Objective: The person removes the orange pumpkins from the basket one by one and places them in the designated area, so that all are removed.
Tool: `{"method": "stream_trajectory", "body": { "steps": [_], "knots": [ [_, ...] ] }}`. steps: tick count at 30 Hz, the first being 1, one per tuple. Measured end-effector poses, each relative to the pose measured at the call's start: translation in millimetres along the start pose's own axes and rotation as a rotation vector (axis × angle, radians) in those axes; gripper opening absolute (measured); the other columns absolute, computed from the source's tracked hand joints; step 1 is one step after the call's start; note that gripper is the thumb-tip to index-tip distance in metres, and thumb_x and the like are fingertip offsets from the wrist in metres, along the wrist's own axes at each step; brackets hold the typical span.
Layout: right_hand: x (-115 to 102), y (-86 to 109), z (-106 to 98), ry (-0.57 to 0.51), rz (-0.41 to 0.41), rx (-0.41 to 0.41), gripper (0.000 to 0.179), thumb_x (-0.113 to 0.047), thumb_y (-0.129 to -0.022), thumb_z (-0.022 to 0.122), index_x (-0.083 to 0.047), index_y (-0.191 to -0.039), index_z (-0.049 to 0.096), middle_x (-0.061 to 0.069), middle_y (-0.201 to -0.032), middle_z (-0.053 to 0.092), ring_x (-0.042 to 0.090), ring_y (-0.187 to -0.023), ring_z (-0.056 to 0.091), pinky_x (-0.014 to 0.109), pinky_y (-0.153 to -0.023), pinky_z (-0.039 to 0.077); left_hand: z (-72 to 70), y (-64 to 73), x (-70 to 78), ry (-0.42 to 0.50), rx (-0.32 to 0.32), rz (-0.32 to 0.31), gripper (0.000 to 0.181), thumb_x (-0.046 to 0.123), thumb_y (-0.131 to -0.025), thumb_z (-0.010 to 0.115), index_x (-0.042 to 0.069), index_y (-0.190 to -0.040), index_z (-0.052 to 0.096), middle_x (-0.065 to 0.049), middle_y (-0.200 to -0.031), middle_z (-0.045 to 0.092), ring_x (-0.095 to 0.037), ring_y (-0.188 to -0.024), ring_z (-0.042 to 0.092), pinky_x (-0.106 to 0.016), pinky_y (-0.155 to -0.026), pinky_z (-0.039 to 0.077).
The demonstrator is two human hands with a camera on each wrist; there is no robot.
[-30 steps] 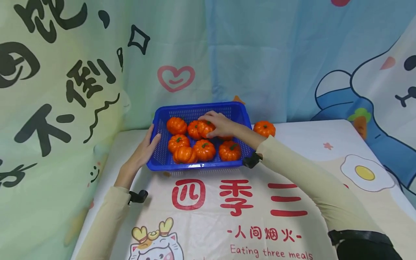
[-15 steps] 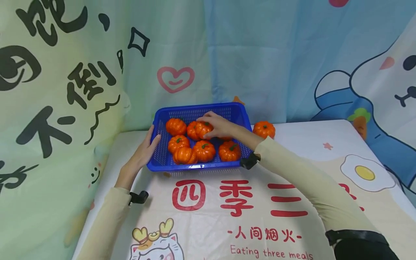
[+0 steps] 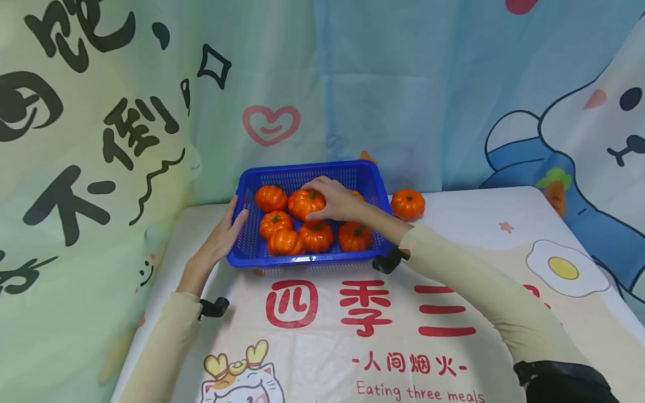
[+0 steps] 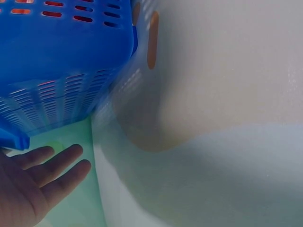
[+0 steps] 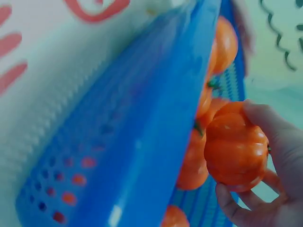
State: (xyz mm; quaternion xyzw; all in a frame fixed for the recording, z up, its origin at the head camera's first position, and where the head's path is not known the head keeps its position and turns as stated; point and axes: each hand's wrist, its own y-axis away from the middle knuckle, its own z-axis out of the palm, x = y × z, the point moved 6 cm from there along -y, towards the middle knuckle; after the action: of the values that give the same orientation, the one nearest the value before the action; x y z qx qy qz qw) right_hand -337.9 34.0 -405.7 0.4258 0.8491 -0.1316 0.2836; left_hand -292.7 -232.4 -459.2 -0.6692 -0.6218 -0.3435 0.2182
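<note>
A blue plastic basket (image 3: 307,259) with slotted walls holds several small, glossy orange pumpkins. My right hand (image 3: 339,201) grips one pumpkin (image 3: 302,205) over the back middle of the basket, thumb and fingers curled about its sides. From the right wrist, this pumpkin (image 5: 236,149) shows close up, its far side against the palm hidden. At the basket's left end my left hand (image 3: 221,238) rests with straight fingers along the rim. Those spread fingers (image 4: 64,163) appear beside the basket's end wall (image 4: 52,101) in the left wrist view.
Another pumpkin (image 3: 408,205) sits on the table outside the basket, just right of it and beyond my right forearm. The table has a printed cloth (image 3: 403,313). Printed curtains (image 3: 383,112) stand close behind the basket and along the left side.
The pumpkin in my right hand has turned and shifted slightly left, now covering the neighbour beside it. A pumpkin behind the hand shows more. The left hand stays at the basket.
</note>
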Motion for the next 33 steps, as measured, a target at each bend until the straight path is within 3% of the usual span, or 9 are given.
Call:
{"method": "stream_trajectory", "body": {
  "steps": [6, 17, 24, 33],
  "knots": [
    [-12.5, 29.1, -6.5, -0.148, -0.014, 0.07, 0.066, -0.036, -0.079, 0.078, -0.014, -0.135, 0.05, 0.009, -0.14, 0.047, 0.029, -0.125, 0.047, 0.05, -0.102, 0.046, 0.8, 0.5, -1.1, -0.002, -0.004, -0.006, 0.075, 0.064, -0.098, 0.024, 0.029, -0.156, -0.008, -0.013, -0.164, 0.008, -0.044, -0.147, 0.021, -0.06, -0.118, 0.018],
    [-9.4, 95.5, -12.7, -0.348, 0.103, 0.041, 0.064, -0.034, -0.079, 0.078, -0.022, -0.135, 0.048, 0.006, -0.145, 0.042, 0.029, -0.13, 0.041, 0.056, -0.109, 0.038, -0.7, 0.1, -1.4, -0.019, -0.001, -0.013, 0.074, 0.064, -0.098, 0.024, 0.031, -0.156, -0.008, -0.013, -0.164, 0.009, -0.045, -0.146, 0.022, -0.062, -0.118, 0.018],
    [-6.3, 139.5, -13.8, -0.359, 0.135, 0.086, 0.063, -0.031, -0.079, 0.079, -0.021, -0.133, 0.048, 0.007, -0.14, 0.043, 0.029, -0.128, 0.041, 0.051, -0.099, 0.05, 0.4, -0.2, 0.3, -0.018, -0.003, -0.015, 0.074, 0.064, -0.098, 0.024, 0.03, -0.156, -0.008, -0.012, -0.164, 0.008, -0.044, -0.147, 0.02, -0.061, -0.118, 0.016],
    [-6.6, 182.9, -19.0, -0.334, 0.17, 0.14, 0.063, -0.03, -0.08, 0.079, -0.022, -0.133, 0.048, 0.007, -0.14, 0.044, 0.028, -0.125, 0.043, 0.045, -0.092, 0.052, -0.2, -0.8, 0.8, -0.015, -0.003, -0.014, 0.074, 0.063, -0.098, 0.025, 0.03, -0.156, -0.008, -0.013, -0.164, 0.008, -0.044, -0.147, 0.02, -0.061, -0.118, 0.016]
  ]
}}
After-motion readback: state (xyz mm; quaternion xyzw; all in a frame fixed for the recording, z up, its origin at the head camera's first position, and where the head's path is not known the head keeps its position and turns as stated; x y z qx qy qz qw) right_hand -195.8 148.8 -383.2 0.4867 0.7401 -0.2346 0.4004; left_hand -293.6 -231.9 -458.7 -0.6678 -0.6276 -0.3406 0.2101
